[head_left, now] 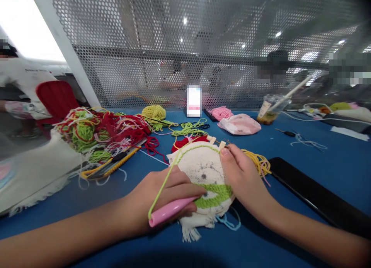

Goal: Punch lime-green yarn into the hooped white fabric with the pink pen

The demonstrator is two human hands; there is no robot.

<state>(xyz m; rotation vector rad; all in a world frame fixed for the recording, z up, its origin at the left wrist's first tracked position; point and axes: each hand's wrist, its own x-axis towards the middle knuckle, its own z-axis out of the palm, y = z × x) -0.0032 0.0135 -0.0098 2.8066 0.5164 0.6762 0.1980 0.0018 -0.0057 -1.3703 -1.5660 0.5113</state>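
Note:
My left hand (171, 187) is closed around a pink punch needle (169, 213), its tip end hidden near the cloth's green area. Light green yarn (161, 187) runs from the tool's back end up past the hand. Round white cloth in an embroidery hoop (191, 163) carries grey drawn marks, a green stitched band (216, 200) and a green line along its top edge. My right hand (242, 177) grips the hoop's right side, thumb on the front beside its pale clamp pieces (222, 145). Frayed cloth (191, 231) and a light blue yarn loop (232, 223) hang below.
Tangled yarn (101, 131) and a yellow box cutter (118, 165) lie left. Behind are a yellow yarn ball (154, 112), an upright phone (194, 101), a pink bag (240, 124) and a drink cup (269, 110). A long black object (313, 192) lies right. A person sits far left.

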